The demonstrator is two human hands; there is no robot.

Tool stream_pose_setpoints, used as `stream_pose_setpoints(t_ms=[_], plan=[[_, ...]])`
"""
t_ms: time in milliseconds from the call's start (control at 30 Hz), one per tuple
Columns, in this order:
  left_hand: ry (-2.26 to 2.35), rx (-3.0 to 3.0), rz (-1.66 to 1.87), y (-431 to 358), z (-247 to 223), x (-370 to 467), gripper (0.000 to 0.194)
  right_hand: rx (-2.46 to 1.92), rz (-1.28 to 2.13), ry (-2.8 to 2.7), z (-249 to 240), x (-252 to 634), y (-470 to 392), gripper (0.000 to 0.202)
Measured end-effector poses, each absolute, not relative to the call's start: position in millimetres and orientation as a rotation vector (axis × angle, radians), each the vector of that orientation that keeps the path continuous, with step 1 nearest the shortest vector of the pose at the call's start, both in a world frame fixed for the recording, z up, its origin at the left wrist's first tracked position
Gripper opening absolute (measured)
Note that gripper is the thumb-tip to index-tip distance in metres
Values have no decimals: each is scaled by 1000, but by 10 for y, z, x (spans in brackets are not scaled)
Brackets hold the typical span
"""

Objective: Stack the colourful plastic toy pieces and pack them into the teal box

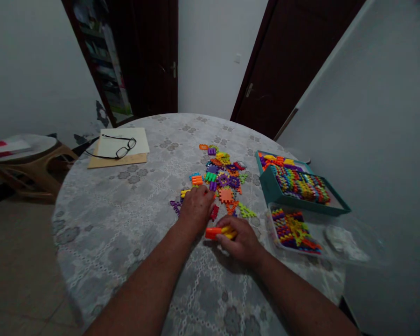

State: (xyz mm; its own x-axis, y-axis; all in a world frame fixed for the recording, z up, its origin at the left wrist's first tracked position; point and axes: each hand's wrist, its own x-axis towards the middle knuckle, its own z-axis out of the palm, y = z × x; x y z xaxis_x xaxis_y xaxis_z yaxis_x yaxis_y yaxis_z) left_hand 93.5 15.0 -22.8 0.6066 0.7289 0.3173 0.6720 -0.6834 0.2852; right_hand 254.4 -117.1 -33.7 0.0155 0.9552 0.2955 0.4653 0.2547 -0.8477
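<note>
My right hand is closed around a small stack of orange and yellow plastic pieces, held just above the cloth. To its left and farther forward, my left hand reaches to the near edge of a pile of colourful toothed pieces. Its fingers are bent down among the pieces, and whether they grip one is hidden. A red piece lies between the two hands. A flat orange square and a lime triangular piece lie at the pile's near side.
On the right of the round table are a teal box and a clear plastic container, both holding rows of pieces. Eyeglasses rest on papers at the far left. A stool stands beyond the left edge.
</note>
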Motion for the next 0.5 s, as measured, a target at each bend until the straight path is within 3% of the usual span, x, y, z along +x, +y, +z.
stream_pose_setpoints(t_ms=[200,367,500], plan=[[1243,2677,649,166,-247,958,23,-1189,519,-1906,-316,2519,-1151,12],[1217,2666,604,159,-234,956,18,-1242,468,-1890,-354,2571,-1155,10],[1184,2584,765,156,-218,934,19,-1244,351,-1758,-401,2609,-1120,10]])
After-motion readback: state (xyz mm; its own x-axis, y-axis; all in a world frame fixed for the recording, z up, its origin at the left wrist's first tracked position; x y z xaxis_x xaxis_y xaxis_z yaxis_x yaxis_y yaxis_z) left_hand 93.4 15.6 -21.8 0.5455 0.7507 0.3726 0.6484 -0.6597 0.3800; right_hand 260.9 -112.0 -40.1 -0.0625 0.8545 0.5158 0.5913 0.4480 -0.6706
